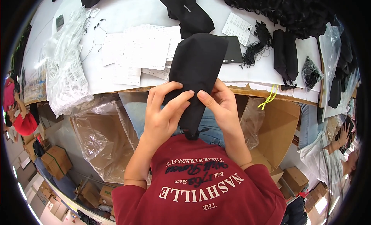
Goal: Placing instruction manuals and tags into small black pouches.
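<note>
A black cloth pouch (199, 58) is stretched upright between my hands at the table's front edge. Its narrow end, with what looks like a short cord, hangs down toward my lap. My left hand (164, 111) grips its left side, fingers bent over the cloth. On the other side my right hand (222, 107) pinches it, with the thumb on top. Past the pouch lies another black cloth pouch (189, 14), and a black card (232, 51) shows partly from behind it. White printed sheets (145, 47) are spread to the left.
Clear plastic bags with labels (67, 66) lie at the table's left. Toward the right are black cords (261, 43), a folded black pouch (286, 56) and a large heap of black pieces (282, 8). A yellow tie (269, 97) hangs at the edge. Plastic-lined cardboard boxes (102, 136) stand below.
</note>
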Available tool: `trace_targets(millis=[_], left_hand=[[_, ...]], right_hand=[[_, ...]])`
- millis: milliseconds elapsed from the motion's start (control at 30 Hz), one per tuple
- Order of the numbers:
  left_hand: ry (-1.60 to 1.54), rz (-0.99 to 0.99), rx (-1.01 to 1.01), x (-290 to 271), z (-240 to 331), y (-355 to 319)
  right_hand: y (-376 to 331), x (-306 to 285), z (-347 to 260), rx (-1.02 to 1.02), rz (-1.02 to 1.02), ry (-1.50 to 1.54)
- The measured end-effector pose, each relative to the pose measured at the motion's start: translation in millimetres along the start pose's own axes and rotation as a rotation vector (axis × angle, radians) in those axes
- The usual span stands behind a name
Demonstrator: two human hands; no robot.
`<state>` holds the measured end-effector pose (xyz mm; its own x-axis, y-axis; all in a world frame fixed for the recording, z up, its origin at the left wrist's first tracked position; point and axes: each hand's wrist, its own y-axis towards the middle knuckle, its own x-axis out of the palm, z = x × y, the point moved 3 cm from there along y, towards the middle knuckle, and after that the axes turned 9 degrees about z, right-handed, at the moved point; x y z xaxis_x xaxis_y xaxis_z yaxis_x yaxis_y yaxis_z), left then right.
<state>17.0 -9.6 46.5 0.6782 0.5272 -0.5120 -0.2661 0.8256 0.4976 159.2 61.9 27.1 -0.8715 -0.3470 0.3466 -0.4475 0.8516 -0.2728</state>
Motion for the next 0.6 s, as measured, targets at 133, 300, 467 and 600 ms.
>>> trace_targets(millis=[133, 300, 467, 600], left_hand=[[-0.01, -0.03, -0.013, -1.9, -0.1, -0.2], [-0.21, -0.059, -0.181, -5.5, -4.6, -7.6], [-0.179, 0.13, -0.203, -18.2, -13.6, -7.4], [0.031, -0.045, -0.055, -19.6, -9.9, 6.7]], right_hand=[[-0.5, 0.3, 1.7, 0.007, 0.013, 0.017], [-1.9, -8.9, 7.2, 0.045, 0.021, 0.091], [-0.4, -20.2, 15.7, 0.172, -0.13, 0.028], [-6.1, -19.3, 13.6, 0.554, -0.308, 0.212]])
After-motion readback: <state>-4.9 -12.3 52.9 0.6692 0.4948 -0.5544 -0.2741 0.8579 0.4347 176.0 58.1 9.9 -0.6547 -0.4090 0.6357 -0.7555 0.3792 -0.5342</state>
